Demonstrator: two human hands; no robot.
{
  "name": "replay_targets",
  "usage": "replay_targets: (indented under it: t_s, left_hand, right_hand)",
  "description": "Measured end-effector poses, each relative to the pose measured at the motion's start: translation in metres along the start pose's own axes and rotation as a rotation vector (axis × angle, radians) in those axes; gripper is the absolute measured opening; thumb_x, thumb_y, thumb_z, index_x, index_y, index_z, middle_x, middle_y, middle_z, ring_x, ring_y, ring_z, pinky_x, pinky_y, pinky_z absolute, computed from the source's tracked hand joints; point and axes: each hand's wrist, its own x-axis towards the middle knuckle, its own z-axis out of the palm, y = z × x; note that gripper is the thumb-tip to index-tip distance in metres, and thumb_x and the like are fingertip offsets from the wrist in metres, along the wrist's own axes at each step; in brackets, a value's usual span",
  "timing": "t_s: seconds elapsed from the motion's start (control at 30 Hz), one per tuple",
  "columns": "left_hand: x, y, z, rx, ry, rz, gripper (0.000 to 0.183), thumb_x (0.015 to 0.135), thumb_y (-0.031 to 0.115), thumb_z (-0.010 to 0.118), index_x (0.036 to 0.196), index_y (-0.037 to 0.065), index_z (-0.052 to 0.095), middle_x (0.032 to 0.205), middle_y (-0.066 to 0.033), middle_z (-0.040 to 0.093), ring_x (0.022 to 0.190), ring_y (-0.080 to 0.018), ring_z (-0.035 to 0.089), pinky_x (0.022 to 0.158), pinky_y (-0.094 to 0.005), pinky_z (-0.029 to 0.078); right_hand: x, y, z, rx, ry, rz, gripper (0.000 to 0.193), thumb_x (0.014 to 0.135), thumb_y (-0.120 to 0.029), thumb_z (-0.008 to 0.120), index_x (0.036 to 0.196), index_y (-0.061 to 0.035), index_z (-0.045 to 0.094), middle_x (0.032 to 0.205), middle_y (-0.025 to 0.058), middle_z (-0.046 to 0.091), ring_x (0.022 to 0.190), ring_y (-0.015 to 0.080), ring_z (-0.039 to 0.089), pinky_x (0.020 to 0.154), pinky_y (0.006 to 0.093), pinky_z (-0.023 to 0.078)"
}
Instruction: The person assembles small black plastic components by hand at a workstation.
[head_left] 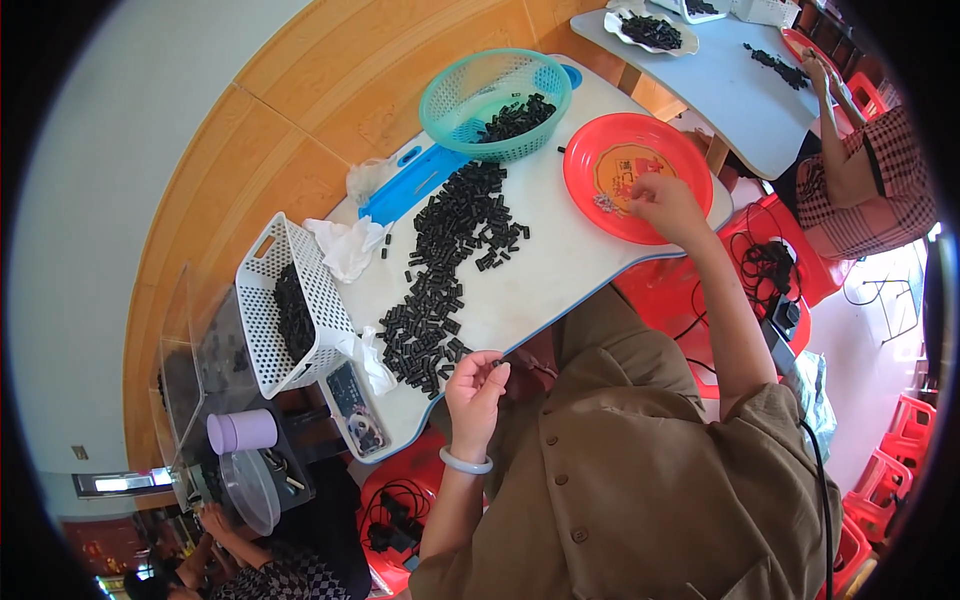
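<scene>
Near the table's front edge, my left hand (474, 402) is closed, thumb and forefinger pinching a small black cylindrical piece (498, 364). A bracelet is round that wrist. My right hand (667, 207) reaches over a round red plate (578, 165), its fingers bent together beside a small heap of shiny bits (604, 203); whatever lies between those fingertips is hidden. A long pile of short black cylinders (435, 265) spreads across the white table (545, 275), just beyond my left hand.
A green colander (435, 125) and a white perforated basket (327, 310) hold more black pieces. A blue tray (415, 185), crumpled tissue (345, 247) and a phone-like object (357, 408) lie around the pile. Other people sit at the upper right and lower left. Red stools (880, 480) stand at right.
</scene>
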Motion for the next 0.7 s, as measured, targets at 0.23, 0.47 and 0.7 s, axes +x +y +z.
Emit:
replay_targets:
  t_s: [0.23,0.47,0.7]
  left_hand:
    - [-0.005,-0.007,0.01,0.047,-0.021,-0.032,0.017,0.085,0.004,0.067,0.101,0.0,0.061,0.082,0.0006,0.058,0.064,-0.0038,0.05,0.059,-0.017,0.043]
    - [-0.01,-0.012,0.01,0.04,-0.012,-0.048,0.017,0.085,0.006,0.067,0.101,0.0,0.061,0.081,0.0012,0.057,0.064,-0.0031,0.049,0.058,-0.0162,0.042]
    - [-0.008,-0.012,0.015,0.035,0.02,-0.004,0.017,0.085,0.006,0.067,0.1,0.0,0.061,0.079,0.0013,0.056,0.063,-0.0035,0.049,0.057,-0.0162,0.041]
  right_hand:
    - [0.013,-0.003,0.019,-0.13,-0.149,-0.038,0.017,0.078,-0.016,0.067,0.091,-0.0043,0.065,0.086,0.0144,0.066,0.083,0.0296,0.064,0.073,0.0398,0.049]
    - [0.009,-0.009,0.017,-0.306,-0.092,0.005,0.014,0.078,-0.018,0.067,0.084,-0.0048,0.064,0.084,0.0144,0.065,0.084,0.0311,0.064,0.073,0.041,0.049]
    - [0.002,-0.023,0.007,-0.401,-0.076,0.017,0.016,0.079,-0.018,0.066,0.084,-0.0033,0.064,0.084,0.0165,0.065,0.085,0.0322,0.064,0.073,0.043,0.05]
